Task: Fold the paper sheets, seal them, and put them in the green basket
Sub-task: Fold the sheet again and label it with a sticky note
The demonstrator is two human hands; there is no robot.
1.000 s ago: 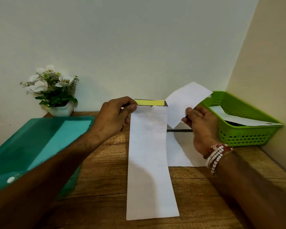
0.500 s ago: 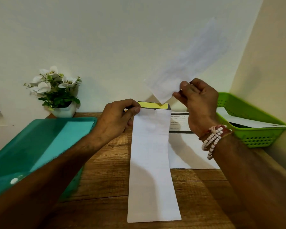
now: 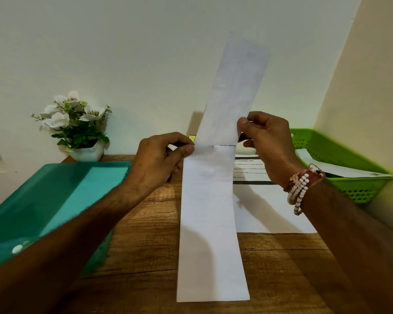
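Observation:
A long folded white paper strip [image 3: 209,223] lies on the wooden table, running away from me. My left hand [image 3: 159,162] pinches its far left corner between thumb and fingers. My right hand [image 3: 268,143] pinches the right edge of a second folded strip [image 3: 234,91], which stands upright with its lower end at the far end of the lying strip. A small yellow item [image 3: 192,138] peeks out behind my left hand, mostly hidden. The green basket [image 3: 354,189] stands at the right by the wall with a white sheet [image 3: 340,169] in it.
A flat printed sheet [image 3: 266,211] lies on the table under my right wrist, beside the strip. A teal tray [image 3: 43,200] takes up the left side. A white pot of flowers [image 3: 86,151] stands at the back left against the wall.
My right hand lifted the second strip off the table and swung it left, from tilted to upright over the lying strip's far end. My left hand stayed at the strip's far corner.

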